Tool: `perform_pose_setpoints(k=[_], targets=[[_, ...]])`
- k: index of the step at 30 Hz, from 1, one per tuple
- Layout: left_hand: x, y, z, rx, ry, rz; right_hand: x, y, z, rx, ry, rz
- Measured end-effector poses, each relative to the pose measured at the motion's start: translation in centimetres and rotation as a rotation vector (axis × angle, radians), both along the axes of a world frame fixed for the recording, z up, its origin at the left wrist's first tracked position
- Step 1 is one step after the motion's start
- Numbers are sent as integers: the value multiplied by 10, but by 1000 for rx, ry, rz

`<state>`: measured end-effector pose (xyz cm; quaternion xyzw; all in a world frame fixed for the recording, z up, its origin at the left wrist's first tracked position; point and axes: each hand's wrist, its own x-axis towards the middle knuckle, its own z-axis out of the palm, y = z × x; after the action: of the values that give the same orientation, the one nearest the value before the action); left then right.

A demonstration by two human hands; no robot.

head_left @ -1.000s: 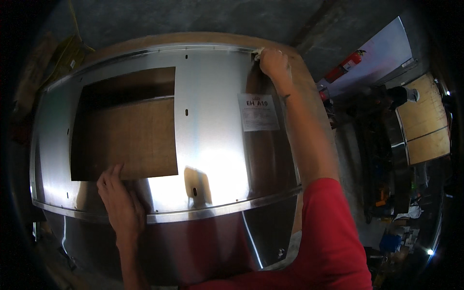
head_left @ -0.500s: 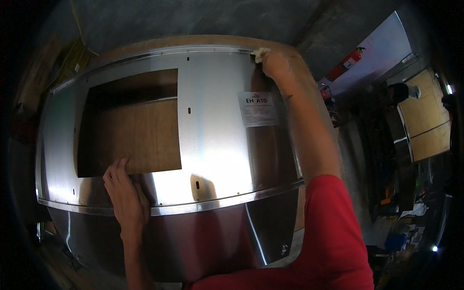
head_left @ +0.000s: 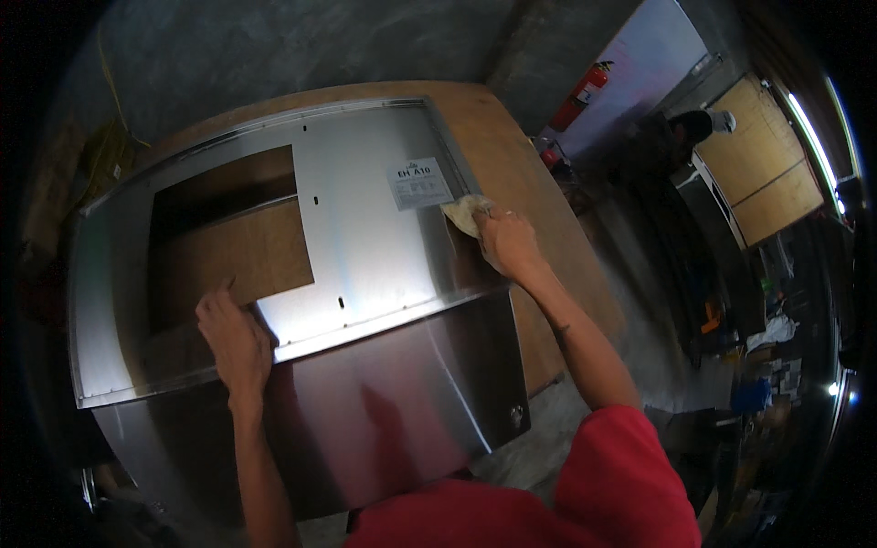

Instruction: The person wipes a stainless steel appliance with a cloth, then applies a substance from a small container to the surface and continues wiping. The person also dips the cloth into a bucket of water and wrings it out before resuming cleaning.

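Right hand: the right hand [head_left: 508, 245] lies knuckles-up on the right part of a stainless steel panel [head_left: 365, 228], fingers closed on a pale cloth [head_left: 466, 215] and pressing it flat against the metal
Cloth: bunched under and just ahead of the right fingertips, its free corner poking out toward the far-left of that hand; it touches the panel and sits just beside the lower right corner of a white paper label [head_left: 419, 183]
Left hand: the left hand [head_left: 234, 338] rests palm-down on the panel, fingers spread and holding nothing, well apart from the right hand, off to its left and nearer the body
Panel: a large brushed sheet lying on a wooden table [head_left: 521, 173], with a bent front face dropping toward the person below both hands; a bright glare patch lies between the two hands
Cut-out: a rectangular opening [head_left: 228, 247] in the panel, just beyond the left fingertips, showing brown board through it
Label: stuck on the metal just ahead of and to the left of the cloth
Beyond the grip: a red fire extinguisher [head_left: 581, 96] stands against the wall, far past the right hand
Sleeve: a red sleeve [head_left: 630, 475] covers the right upper arm at the lower edge
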<state>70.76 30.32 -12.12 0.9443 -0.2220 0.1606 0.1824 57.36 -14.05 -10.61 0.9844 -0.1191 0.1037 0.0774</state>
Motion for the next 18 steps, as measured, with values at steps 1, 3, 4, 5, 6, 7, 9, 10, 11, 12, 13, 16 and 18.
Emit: perform_pose_setpoints(k=[1,3,4,5,6,7,9,10,11,12,13,16,18], targets=[[1,1,0,1,14,16,-13,8,4,22,77,-45],[3,-3,-3,0,50,35,-46,26,15,66,237,-148],[2,-5,-3,4,16,2,-59,26,21,124,301,-154],[-1,-10,-4,-9,5,-21,-72,17,35,184,359,-174],[1,-9,-6,-20,-16,-35,-81,13,48,247,405,-185],[6,-4,-8,-24,-37,-42,-87,19,68,301,267,-225],[8,-4,-11,-53,-114,-68,-118,14,87,317,-134,-201],[6,-8,-12,-69,-123,-88,-147,9,86,268,-397,-137],[8,-1,-13,-65,-140,-96,-164,29,98,514,-422,-259],[18,4,-16,-77,-176,-138,-185,43,100,470,-432,-345],[27,9,-18,-111,-163,-165,-207,58,98,426,-442,-429],[26,12,-23,-268,-93,-276,-295,94,28,554,-524,-706],[31,26,-20,-394,-73,-357,-354,126,-36,797,-505,-924]])
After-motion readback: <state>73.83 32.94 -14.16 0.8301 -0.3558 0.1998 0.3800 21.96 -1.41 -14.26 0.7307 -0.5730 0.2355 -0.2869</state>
